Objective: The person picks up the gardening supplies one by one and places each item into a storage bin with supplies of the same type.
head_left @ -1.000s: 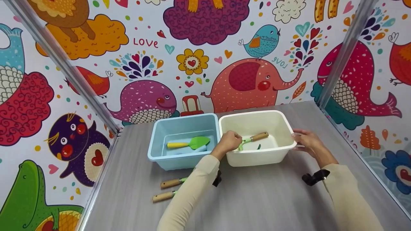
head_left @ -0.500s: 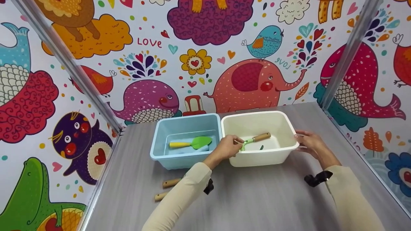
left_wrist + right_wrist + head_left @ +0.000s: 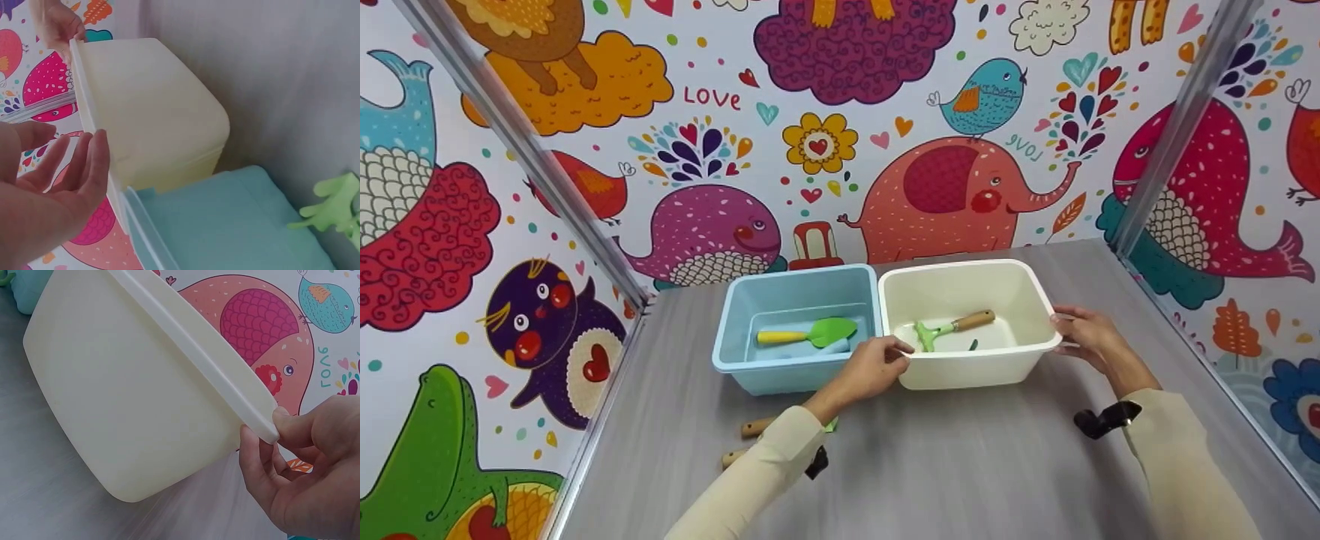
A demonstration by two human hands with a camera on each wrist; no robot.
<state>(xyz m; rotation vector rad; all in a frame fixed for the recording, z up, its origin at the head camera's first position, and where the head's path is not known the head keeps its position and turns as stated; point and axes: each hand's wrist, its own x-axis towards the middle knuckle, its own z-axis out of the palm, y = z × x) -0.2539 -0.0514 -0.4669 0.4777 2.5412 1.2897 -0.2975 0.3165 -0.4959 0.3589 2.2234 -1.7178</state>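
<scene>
My right hand pinches the right rim of a cream plastic bin, thumb on top and fingers beneath, as the right wrist view shows. At the bin's front left corner is my left hand, its fingers loosely bent and nothing held. In the left wrist view its fingertips are at the cream rim, thumb apart; I cannot tell whether they touch it. Inside the cream bin lies a small green-headed garden tool with a wooden handle, beside a small dark green piece.
A light blue bin stands against the cream one, holding a green trowel with a yellow handle and a pale blue item. Wooden tool handles lie in front, partly behind my left arm. Printed wall panels enclose the table.
My left hand has drawn back from over the cream bin's front rim, leftward and toward me, uncovering the green tool head. The right hand keeps its hold on the rim.
</scene>
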